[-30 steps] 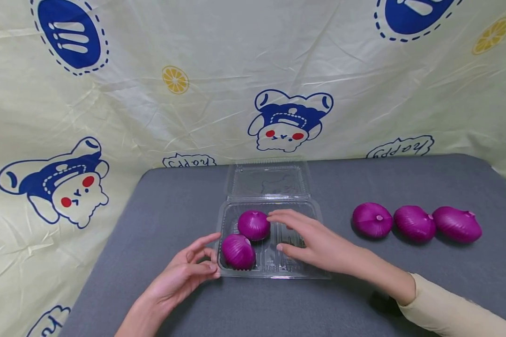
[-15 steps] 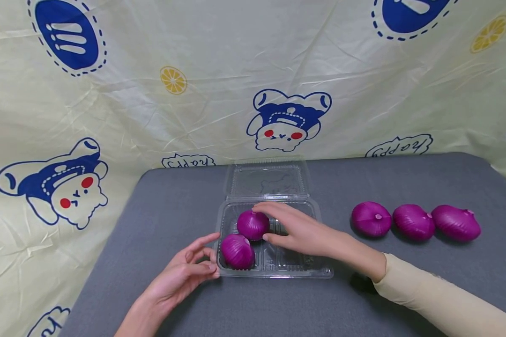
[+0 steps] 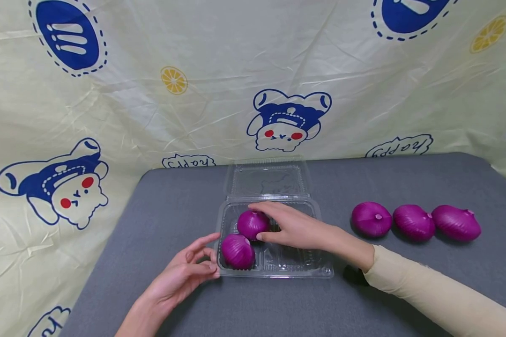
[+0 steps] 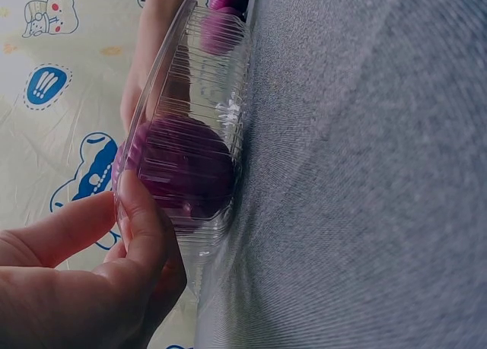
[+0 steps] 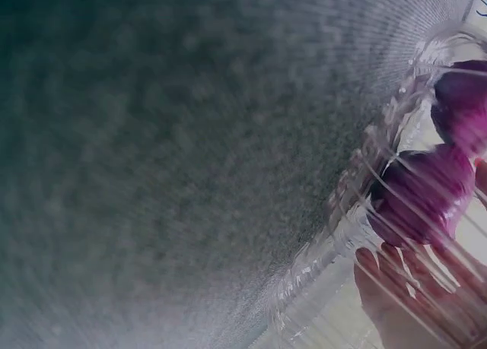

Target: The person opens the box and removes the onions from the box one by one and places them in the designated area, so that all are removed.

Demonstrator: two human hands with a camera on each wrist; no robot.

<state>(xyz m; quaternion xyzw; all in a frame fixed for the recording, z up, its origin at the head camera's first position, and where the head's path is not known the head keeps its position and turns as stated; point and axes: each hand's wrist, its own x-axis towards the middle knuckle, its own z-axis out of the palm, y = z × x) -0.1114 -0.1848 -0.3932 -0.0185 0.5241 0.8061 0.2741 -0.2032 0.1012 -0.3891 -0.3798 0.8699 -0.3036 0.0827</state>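
- The left hand [image 3: 181, 276] pinches the left rim of the clear container [image 3: 278, 274] between thumb and fingertip, its other fingers loosely bent below.
- The right hand [image 3: 295, 227] grasps the rear onion [image 3: 250, 226], fingers arched over its top and far side, thumb along its near right side.
- That onion sits in the container's left half, just behind the front onion [image 3: 238, 252], which lies close to the left wall and the near left corner.
- The lid [image 3: 253, 180] stands open at the back, its far edge reaching the printed backdrop [image 3: 219, 117], so there is little room behind.
- Grey table [image 3: 185, 206] stretches left of the container, in front of it, and rightward to the three loose onions [image 3: 413, 223].
- Those three sit side by side in a row, well apart from the container.
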